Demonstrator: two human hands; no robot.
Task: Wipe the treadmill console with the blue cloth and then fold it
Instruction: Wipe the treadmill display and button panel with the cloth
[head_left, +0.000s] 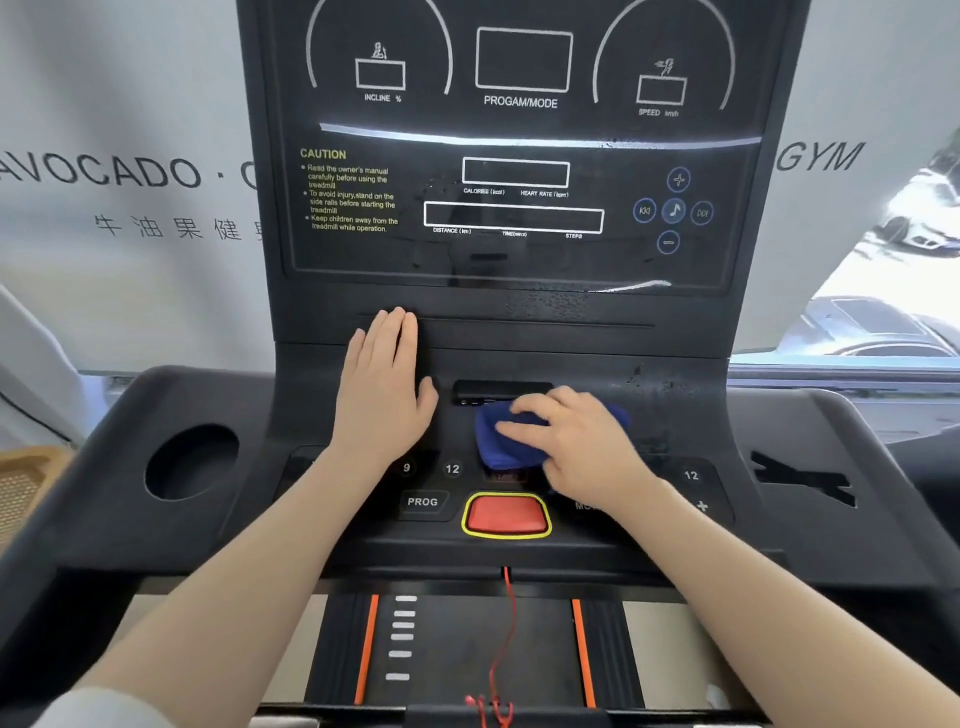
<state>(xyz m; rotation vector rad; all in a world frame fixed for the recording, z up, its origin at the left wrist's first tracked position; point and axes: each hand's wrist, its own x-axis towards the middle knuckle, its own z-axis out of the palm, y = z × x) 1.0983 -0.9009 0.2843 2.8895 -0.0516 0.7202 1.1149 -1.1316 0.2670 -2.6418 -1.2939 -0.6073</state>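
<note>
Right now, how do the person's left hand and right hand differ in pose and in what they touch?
The left hand lies flat with straight fingers on the bare black treadmill console; the right hand has curled fingers gripping the bunched blue cloth. The left hand holds nothing and sits farther up the panel; the right hand works just above the red stop button. Both rest on the console.

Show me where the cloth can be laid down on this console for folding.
Bare: the right wing beyond the right hand, and the ledge under the display. Crowded: the middle, where the left hand, cloth, buttons and red stop key sit. The cup well takes the left wing.
</note>
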